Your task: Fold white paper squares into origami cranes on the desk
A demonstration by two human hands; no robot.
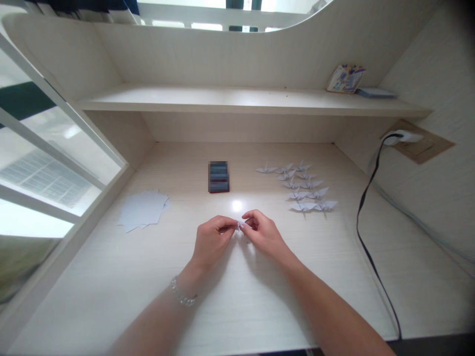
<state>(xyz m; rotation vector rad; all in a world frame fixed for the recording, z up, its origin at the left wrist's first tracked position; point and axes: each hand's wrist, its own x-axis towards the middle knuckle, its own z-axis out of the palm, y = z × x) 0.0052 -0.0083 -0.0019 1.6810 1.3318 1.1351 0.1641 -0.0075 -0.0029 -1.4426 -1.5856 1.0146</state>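
Note:
A small folded piece of white paper (241, 225) is pinched between both hands above the middle of the desk; most of it is hidden by the fingers. My left hand (215, 236), with a bead bracelet (181, 294) at its wrist, grips the paper's left side between thumb and fingertips. From the right, my right hand (264, 231) pinches the other side, its index finger arched above. Several white paper cranes (305, 205) stand in rows on the desk to the right. To the left lies a loose stack of white paper sheets (144, 210).
Beyond the hands lies a dark, pixelated rectangular object (218, 176). A shelf (237, 99) spans the back, holding a patterned packet (346, 79) at its right. On the right, a black cable (359, 217) runs from a wall socket down across the desk. A window (55, 148) borders the left.

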